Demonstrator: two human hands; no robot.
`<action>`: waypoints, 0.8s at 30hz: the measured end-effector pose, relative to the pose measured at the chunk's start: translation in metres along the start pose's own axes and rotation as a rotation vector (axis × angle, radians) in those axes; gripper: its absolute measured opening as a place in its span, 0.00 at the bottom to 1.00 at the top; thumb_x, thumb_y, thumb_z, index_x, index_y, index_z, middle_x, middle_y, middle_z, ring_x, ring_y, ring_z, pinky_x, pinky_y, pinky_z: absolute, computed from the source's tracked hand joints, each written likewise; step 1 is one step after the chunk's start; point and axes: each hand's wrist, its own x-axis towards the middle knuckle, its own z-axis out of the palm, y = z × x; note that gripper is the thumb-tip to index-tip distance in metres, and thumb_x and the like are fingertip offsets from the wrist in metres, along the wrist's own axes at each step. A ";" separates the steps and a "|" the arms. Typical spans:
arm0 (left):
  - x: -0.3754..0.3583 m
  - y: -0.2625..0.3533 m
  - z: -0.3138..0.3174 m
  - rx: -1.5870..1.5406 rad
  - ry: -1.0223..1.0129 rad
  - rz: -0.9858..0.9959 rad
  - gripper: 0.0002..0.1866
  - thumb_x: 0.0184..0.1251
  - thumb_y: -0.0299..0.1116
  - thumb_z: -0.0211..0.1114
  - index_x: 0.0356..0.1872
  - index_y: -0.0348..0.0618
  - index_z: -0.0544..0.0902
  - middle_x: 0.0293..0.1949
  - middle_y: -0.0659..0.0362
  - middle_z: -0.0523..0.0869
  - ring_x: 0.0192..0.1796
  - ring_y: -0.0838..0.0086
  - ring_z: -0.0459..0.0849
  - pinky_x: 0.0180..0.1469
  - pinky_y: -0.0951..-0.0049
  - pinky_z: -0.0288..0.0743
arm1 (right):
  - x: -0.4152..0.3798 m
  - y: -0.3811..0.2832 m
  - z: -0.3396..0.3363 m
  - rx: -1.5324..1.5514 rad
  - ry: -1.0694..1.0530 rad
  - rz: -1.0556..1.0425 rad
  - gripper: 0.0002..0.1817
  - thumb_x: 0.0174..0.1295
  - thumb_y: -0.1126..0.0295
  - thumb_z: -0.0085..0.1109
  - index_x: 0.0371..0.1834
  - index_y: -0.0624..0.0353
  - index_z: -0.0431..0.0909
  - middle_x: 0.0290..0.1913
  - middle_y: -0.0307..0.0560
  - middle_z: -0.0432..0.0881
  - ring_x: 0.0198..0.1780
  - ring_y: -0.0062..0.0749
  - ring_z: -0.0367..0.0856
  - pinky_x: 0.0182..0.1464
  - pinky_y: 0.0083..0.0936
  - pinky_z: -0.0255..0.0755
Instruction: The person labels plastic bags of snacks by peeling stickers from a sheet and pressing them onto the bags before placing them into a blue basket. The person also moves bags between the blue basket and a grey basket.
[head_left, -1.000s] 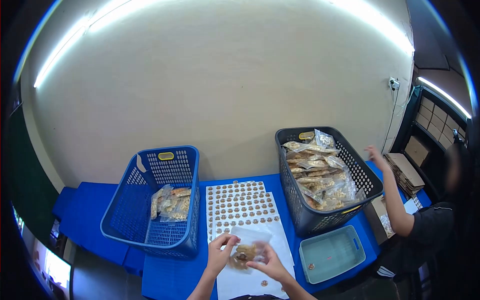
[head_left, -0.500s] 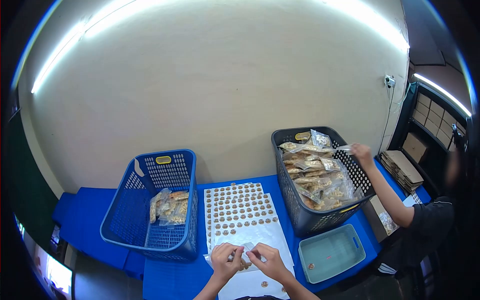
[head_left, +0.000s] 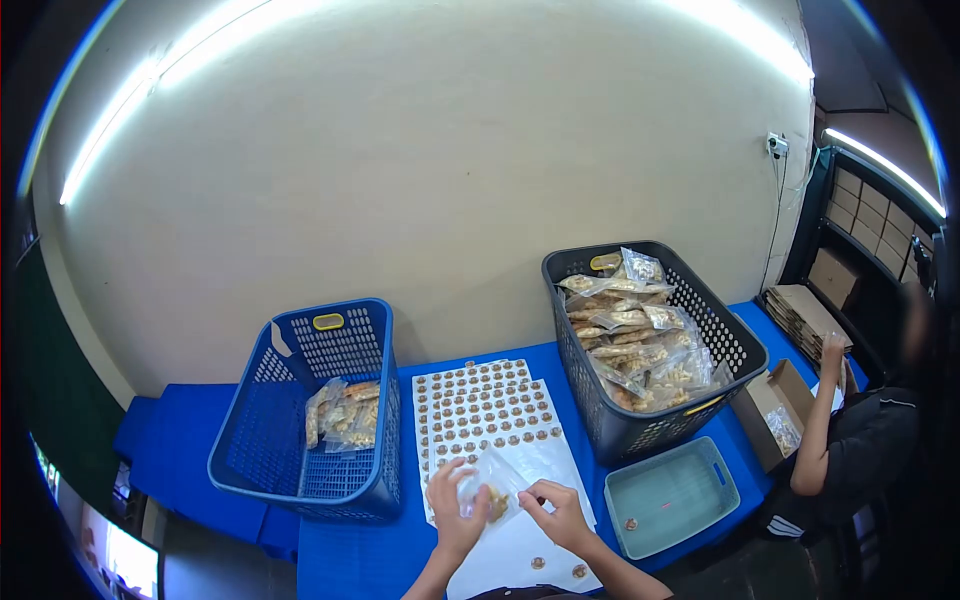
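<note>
My left hand [head_left: 458, 512] is closed round a clear plastic bag [head_left: 495, 478] with a little pale yellowish food in its lower part. The fingers of my right hand [head_left: 556, 513] are pinched together at the bag's right edge. Anything small between those fingertips is hidden. Under both hands lie white sheets [head_left: 545, 470] with rows of round brown stickers [head_left: 487, 407]. Two more stickers [head_left: 538, 563] sit near the sheet's front edge.
On the left stands a blue basket [head_left: 381, 420] with several filled bags [head_left: 345, 412]. A dark basket [head_left: 640, 433] heaped with bags [head_left: 640, 345] stands right, behind a greenish tray [head_left: 665, 485]. At far right, a person [head_left: 850, 450] stands beside an open cardboard box [head_left: 762, 425].
My hands have shifted the bag upward and tilted it, so its clear face shows. The other person's hand has moved from the dark basket to the cardboard stack at right.
</note>
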 end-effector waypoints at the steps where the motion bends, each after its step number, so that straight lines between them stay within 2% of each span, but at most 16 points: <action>1: -0.001 0.004 0.000 0.005 -0.100 0.068 0.17 0.50 0.31 0.64 0.43 0.43 0.74 0.50 0.53 0.74 0.54 0.60 0.70 0.55 0.61 0.59 | -0.001 0.005 0.001 -0.011 0.021 -0.002 0.07 0.55 0.70 0.56 0.27 0.64 0.76 0.28 0.48 0.76 0.30 0.34 0.74 0.34 0.24 0.69; 2: -0.004 0.009 0.000 0.011 -0.200 0.134 0.18 0.49 0.31 0.65 0.43 0.43 0.74 0.51 0.53 0.74 0.56 0.60 0.69 0.56 0.60 0.58 | -0.002 0.008 0.000 -0.022 0.041 -0.002 0.08 0.55 0.69 0.56 0.28 0.64 0.76 0.31 0.50 0.76 0.33 0.36 0.74 0.37 0.25 0.69; 3: -0.002 0.019 0.001 -0.066 -0.262 0.121 0.19 0.49 0.29 0.65 0.45 0.42 0.74 0.53 0.51 0.74 0.57 0.62 0.71 0.54 0.63 0.63 | -0.001 0.005 0.001 -0.103 0.070 -0.084 0.08 0.54 0.68 0.57 0.31 0.62 0.76 0.36 0.51 0.74 0.36 0.36 0.73 0.39 0.27 0.67; 5: -0.011 0.013 0.011 -0.261 -0.220 -0.058 0.17 0.51 0.27 0.64 0.45 0.41 0.74 0.48 0.51 0.77 0.52 0.66 0.75 0.49 0.68 0.68 | 0.003 -0.009 0.007 -0.261 0.127 -0.246 0.11 0.53 0.65 0.59 0.36 0.60 0.76 0.45 0.54 0.71 0.43 0.38 0.69 0.45 0.31 0.63; 6: -0.013 0.010 0.014 -0.356 -0.198 -0.147 0.16 0.53 0.26 0.63 0.44 0.40 0.75 0.46 0.51 0.79 0.49 0.67 0.78 0.47 0.70 0.70 | 0.004 -0.012 0.008 -0.329 0.127 -0.257 0.14 0.53 0.63 0.59 0.38 0.59 0.75 0.48 0.55 0.68 0.45 0.40 0.68 0.48 0.33 0.60; 7: -0.014 0.007 0.012 -0.321 -0.203 -0.234 0.11 0.56 0.23 0.58 0.42 0.38 0.76 0.36 0.52 0.83 0.40 0.72 0.82 0.40 0.76 0.73 | 0.005 -0.014 0.008 -0.397 0.129 -0.270 0.16 0.52 0.61 0.59 0.40 0.59 0.74 0.50 0.56 0.64 0.47 0.41 0.66 0.50 0.35 0.57; 8: -0.013 0.006 0.015 -0.420 -0.125 -0.305 0.07 0.59 0.24 0.56 0.38 0.38 0.78 0.32 0.54 0.83 0.37 0.74 0.82 0.40 0.77 0.72 | 0.007 -0.018 0.008 -0.465 0.131 -0.283 0.18 0.52 0.59 0.60 0.42 0.58 0.73 0.53 0.56 0.61 0.49 0.43 0.64 0.52 0.38 0.54; 9: -0.012 0.005 0.014 -0.424 -0.131 -0.237 0.07 0.59 0.24 0.56 0.37 0.38 0.78 0.30 0.54 0.83 0.34 0.75 0.82 0.37 0.78 0.72 | 0.011 -0.023 0.009 -0.500 0.226 -0.284 0.19 0.53 0.58 0.58 0.44 0.59 0.72 0.47 0.52 0.69 0.46 0.37 0.68 0.53 0.39 0.50; 10: -0.010 0.003 0.012 -0.428 -0.136 -0.169 0.06 0.59 0.24 0.56 0.36 0.38 0.79 0.29 0.54 0.83 0.32 0.76 0.82 0.35 0.79 0.72 | 0.016 -0.025 0.005 -0.482 0.120 -0.280 0.17 0.53 0.60 0.58 0.42 0.59 0.72 0.43 0.50 0.71 0.43 0.37 0.69 0.51 0.39 0.52; 12: -0.008 0.001 0.003 -0.298 -0.200 -0.263 0.05 0.59 0.25 0.57 0.33 0.38 0.80 0.26 0.54 0.83 0.28 0.78 0.81 0.31 0.80 0.71 | 0.022 -0.021 -0.001 -0.445 -0.095 -0.273 0.14 0.54 0.63 0.57 0.38 0.59 0.74 0.36 0.47 0.75 0.39 0.36 0.72 0.48 0.37 0.57; 13: -0.008 -0.001 -0.004 -0.227 -0.233 -0.311 0.04 0.58 0.25 0.57 0.32 0.38 0.80 0.25 0.55 0.83 0.26 0.79 0.80 0.29 0.80 0.71 | 0.026 -0.004 0.009 -0.269 -0.149 -0.291 0.07 0.53 0.68 0.57 0.30 0.60 0.74 0.25 0.44 0.76 0.31 0.38 0.74 0.40 0.33 0.62; 16: -0.009 -0.005 -0.008 -0.167 -0.069 -0.259 0.04 0.57 0.26 0.58 0.29 0.37 0.81 0.20 0.55 0.81 0.22 0.81 0.78 0.25 0.80 0.69 | 0.023 -0.015 0.023 -0.301 -0.116 -0.262 0.07 0.53 0.70 0.54 0.24 0.59 0.69 0.24 0.48 0.74 0.30 0.41 0.73 0.33 0.31 0.64; 18: -0.005 -0.002 -0.016 -0.200 -0.029 -0.308 0.05 0.58 0.26 0.59 0.27 0.35 0.80 0.19 0.57 0.81 0.23 0.82 0.77 0.26 0.81 0.69 | 0.020 -0.025 0.035 -0.318 0.000 -0.335 0.07 0.53 0.71 0.54 0.23 0.60 0.67 0.23 0.48 0.72 0.26 0.41 0.72 0.31 0.32 0.63; 20: -0.007 -0.007 -0.025 -0.204 -0.016 -0.356 0.08 0.60 0.28 0.57 0.26 0.33 0.78 0.21 0.60 0.81 0.26 0.83 0.77 0.29 0.82 0.69 | 0.020 -0.027 0.040 -0.264 -0.014 -0.352 0.05 0.52 0.73 0.56 0.24 0.60 0.71 0.21 0.45 0.72 0.23 0.39 0.72 0.30 0.31 0.64; 22: -0.006 -0.016 -0.029 -0.294 0.086 -0.337 0.11 0.63 0.27 0.55 0.23 0.32 0.77 0.21 0.60 0.81 0.26 0.82 0.76 0.30 0.83 0.69 | 0.014 -0.030 0.044 -0.213 -0.041 -0.342 0.05 0.52 0.73 0.57 0.24 0.61 0.70 0.22 0.46 0.72 0.23 0.39 0.73 0.29 0.30 0.65; 24: -0.006 -0.010 -0.037 -0.238 0.109 -0.318 0.12 0.64 0.27 0.53 0.23 0.32 0.76 0.20 0.59 0.80 0.25 0.83 0.76 0.29 0.83 0.69 | 0.007 -0.029 0.050 -0.155 -0.070 -0.306 0.06 0.52 0.74 0.57 0.25 0.62 0.70 0.22 0.46 0.72 0.24 0.38 0.73 0.28 0.29 0.66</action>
